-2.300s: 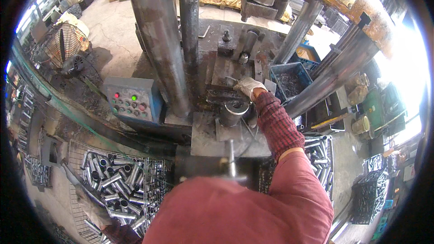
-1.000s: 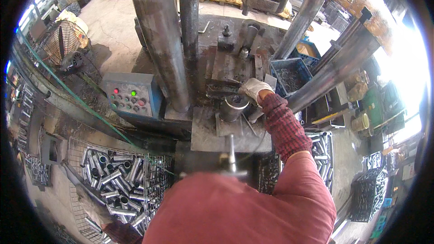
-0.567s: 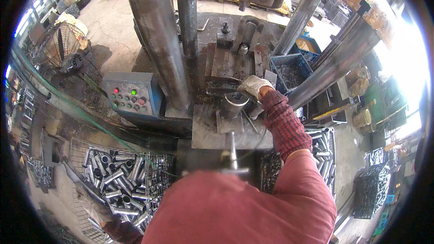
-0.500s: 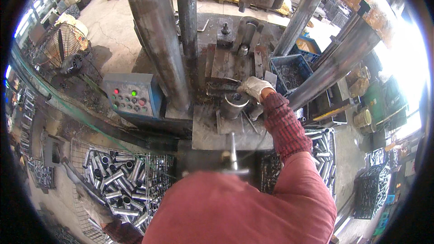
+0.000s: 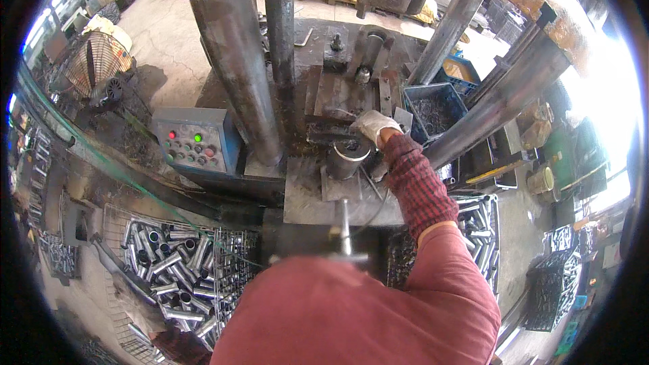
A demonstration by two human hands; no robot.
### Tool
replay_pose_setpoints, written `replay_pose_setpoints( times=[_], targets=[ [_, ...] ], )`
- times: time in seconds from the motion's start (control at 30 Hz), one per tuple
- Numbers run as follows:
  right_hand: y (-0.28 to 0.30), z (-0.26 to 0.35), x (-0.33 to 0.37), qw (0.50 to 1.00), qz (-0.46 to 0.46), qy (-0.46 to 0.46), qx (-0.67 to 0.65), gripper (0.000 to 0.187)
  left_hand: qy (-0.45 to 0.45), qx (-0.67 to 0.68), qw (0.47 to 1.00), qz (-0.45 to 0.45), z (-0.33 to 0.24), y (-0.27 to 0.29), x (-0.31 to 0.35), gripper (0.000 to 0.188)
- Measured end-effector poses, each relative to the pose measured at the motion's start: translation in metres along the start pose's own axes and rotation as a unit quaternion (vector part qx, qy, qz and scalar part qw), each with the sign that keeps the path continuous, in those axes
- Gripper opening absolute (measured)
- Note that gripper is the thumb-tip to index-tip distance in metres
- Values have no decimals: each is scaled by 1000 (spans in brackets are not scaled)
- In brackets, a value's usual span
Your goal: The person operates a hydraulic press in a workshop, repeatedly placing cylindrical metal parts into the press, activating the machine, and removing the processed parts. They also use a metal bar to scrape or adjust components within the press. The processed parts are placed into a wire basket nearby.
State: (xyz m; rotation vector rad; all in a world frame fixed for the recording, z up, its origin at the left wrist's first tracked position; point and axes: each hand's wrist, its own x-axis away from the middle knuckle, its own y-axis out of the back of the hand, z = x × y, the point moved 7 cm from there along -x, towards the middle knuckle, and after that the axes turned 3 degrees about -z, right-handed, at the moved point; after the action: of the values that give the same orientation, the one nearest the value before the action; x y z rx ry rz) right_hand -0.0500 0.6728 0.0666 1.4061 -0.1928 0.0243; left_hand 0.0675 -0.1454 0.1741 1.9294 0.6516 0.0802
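My right hand (image 5: 376, 127), in a pale work glove, reaches over the press bed. Its fingers are closed on a thin metal rod (image 5: 346, 114), whose tip points left over the flat steel die block (image 5: 341, 94). Just nearer than the hand stands a short, open-topped dark steel cylinder (image 5: 346, 161) on a plate. My left hand (image 5: 143, 312) is low at the left, at the rim of a wire basket (image 5: 116, 247) heaped with shiny metal tubes (image 5: 177, 270). A tube end (image 5: 139, 333) shows beside that hand; the fingers are too unclear to read.
Thick steel columns (image 5: 233, 61) rise on both sides of the bed. A control box (image 5: 196, 142) with lit buttons stands left. Blue bins (image 5: 436, 105) lie beyond the right hand. Another tube basket (image 5: 478, 230) is at the right, and a floor fan (image 5: 101, 71) at the far left.
My right hand has moved slightly away from me and left, off the near cylinder's rim, carrying the thin rod along. My left hand stays by the basket.
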Motion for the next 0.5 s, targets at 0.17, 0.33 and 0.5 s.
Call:
replay_pose_setpoints(
  times=[0.17,0.33,0.5],
  targets=[
    [2,2,0,999,11,-35,-21,36,-100,70,988,-93,-11,12,14,49],
    [23,6,8,999,-39,-25,-9,35,-78,1,997,-1,-9,6,10,57],
    [22,1,-5,997,-12,-78,-19,36,-96,23,995,-6,-10,12,14,52]
  ],
)
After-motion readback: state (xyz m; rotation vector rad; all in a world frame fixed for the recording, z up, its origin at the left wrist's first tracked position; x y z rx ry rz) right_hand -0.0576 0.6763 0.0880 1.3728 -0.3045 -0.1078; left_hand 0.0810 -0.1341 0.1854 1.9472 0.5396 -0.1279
